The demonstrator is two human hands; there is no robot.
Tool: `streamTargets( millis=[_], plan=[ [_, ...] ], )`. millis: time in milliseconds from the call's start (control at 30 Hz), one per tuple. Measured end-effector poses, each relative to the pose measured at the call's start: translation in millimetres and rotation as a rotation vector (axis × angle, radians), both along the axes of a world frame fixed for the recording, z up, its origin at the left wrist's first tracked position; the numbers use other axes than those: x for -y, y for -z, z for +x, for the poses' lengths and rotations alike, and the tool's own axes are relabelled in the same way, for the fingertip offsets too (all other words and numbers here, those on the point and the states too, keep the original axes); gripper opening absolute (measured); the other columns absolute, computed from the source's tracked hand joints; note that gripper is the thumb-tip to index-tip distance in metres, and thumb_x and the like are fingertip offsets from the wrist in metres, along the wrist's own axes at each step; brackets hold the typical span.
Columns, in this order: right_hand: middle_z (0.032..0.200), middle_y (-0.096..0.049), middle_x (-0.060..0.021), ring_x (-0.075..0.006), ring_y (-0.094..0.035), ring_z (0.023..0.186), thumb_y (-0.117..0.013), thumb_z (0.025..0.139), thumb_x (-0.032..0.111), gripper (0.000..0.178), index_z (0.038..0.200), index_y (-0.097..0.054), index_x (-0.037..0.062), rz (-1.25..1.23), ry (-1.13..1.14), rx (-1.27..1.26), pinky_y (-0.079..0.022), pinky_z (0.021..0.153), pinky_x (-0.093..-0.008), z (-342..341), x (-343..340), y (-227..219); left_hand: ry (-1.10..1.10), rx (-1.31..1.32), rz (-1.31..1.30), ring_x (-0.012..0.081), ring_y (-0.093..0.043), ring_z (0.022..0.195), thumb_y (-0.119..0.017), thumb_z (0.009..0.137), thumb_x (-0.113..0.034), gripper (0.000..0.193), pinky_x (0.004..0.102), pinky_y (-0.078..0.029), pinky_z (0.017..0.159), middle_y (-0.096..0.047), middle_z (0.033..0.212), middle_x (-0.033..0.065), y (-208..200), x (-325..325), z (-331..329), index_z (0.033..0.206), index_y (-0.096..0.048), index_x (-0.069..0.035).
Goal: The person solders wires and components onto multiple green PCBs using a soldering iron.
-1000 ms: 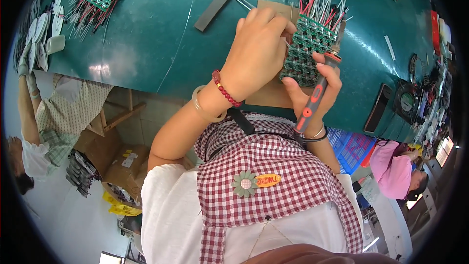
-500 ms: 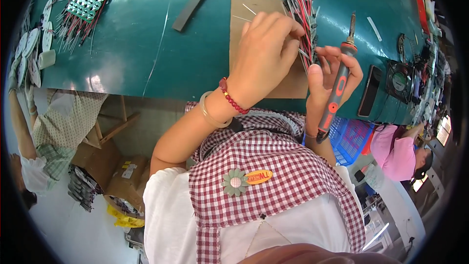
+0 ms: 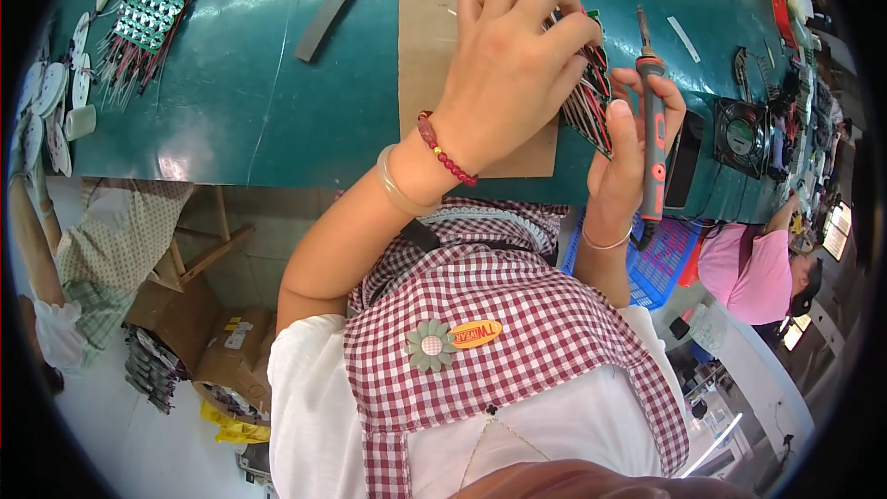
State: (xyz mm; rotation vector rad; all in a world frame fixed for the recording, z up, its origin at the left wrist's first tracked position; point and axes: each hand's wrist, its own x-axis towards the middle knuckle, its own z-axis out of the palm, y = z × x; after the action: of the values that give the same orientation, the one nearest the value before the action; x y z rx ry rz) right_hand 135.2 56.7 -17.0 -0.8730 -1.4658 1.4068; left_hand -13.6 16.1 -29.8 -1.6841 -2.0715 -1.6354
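Between my hands is a circuit board panel (image 3: 601,69), tilted nearly edge-on, with red, black and white wires (image 3: 584,111) hanging from it. My left hand (image 3: 513,51) reaches across from the left, its fingers bent and closed at the panel's upper part; the fingertips are partly hidden. On the right, a grey and red soldering iron (image 3: 654,152) lies in my right hand (image 3: 626,148), tip pointing away from me. The right thumb also rests against the panel's near edge. Beneath sits a brown cardboard sheet (image 3: 423,65) on the green table (image 3: 222,120).
A grey strip (image 3: 337,5) lies left of the cardboard. Farther left are a wired green board panel (image 3: 162,0) and several white discs (image 3: 55,88). To the right are a phone (image 3: 684,162), a small fan (image 3: 741,134) and a white strip (image 3: 684,39). Co-workers sit at both sides.
The wired panel has been lifted and tilted up off the cardboard between both hands. My left hand has moved right to its edge; the soldering iron now stands more upright in the view.
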Motion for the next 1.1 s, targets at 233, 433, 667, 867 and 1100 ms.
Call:
streamTargets(
  millis=[233,433,667,867,1100],
  plan=[
    [0.115,-0.056,-0.0118,-0.0243,-0.059,0.108,-0.064,0.083,-0.002,0.050,0.126,-0.040,0.0074,-0.070,-0.052,-0.064,-0.047,0.092,-0.0336,4,-1,0,0.066,-0.256,-0.022,0.0196,-0.054,0.096,-0.072,0.070,-0.010,0.018,0.0377,-0.036,0.084,-0.059,0.095,-0.0042,-1,-1,-11,0.082,-0.060,-0.016],
    [0.114,-0.056,-0.0120,-0.0245,-0.060,0.106,-0.065,0.082,-0.002,0.050,0.125,-0.040,0.0073,-0.085,-0.089,-0.094,-0.049,0.090,-0.0354,3,0,0,0.069,-0.368,0.015,0.0188,-0.055,0.089,-0.071,0.069,-0.010,0.017,0.0370,-0.036,0.083,-0.060,0.090,-0.0049,1,2,-17,0.081,-0.060,-0.016],
    [0.111,-0.056,-0.0120,-0.0234,-0.060,0.101,-0.066,0.084,0.002,0.047,0.124,-0.041,0.0051,-0.082,-0.101,-0.079,-0.049,0.090,-0.0359,4,8,0,0.132,-0.145,-0.005,0.0204,-0.054,0.094,-0.069,0.064,-0.009,0.017,0.0401,-0.035,0.088,-0.059,0.091,-0.0015,2,16,-18,0.077,-0.060,-0.015],
    [0.091,-0.063,-0.0116,-0.0146,-0.056,0.076,-0.056,0.097,0.028,0.037,0.118,-0.056,-0.0026,0.068,-0.002,-0.098,-0.047,0.068,-0.0275,37,5,-6,0.130,-0.313,0.056,0.0238,-0.055,0.108,-0.067,0.064,-0.006,0.017,0.0413,-0.037,0.090,-0.064,0.102,0.0002,6,30,-22,0.076,-0.057,-0.011],
    [0.066,-0.053,-0.0076,-0.0090,-0.041,0.047,-0.052,0.094,0.019,0.029,0.105,-0.057,-0.0069,0.018,-0.181,0.011,-0.036,0.049,-0.0237,69,19,-32,0.275,-0.153,0.054,0.0302,-0.060,0.102,-0.064,0.064,0.003,0.017,0.0413,-0.049,0.083,-0.064,0.104,0.0066,15,31,-12,0.076,-0.054,-0.005]
  ],
)
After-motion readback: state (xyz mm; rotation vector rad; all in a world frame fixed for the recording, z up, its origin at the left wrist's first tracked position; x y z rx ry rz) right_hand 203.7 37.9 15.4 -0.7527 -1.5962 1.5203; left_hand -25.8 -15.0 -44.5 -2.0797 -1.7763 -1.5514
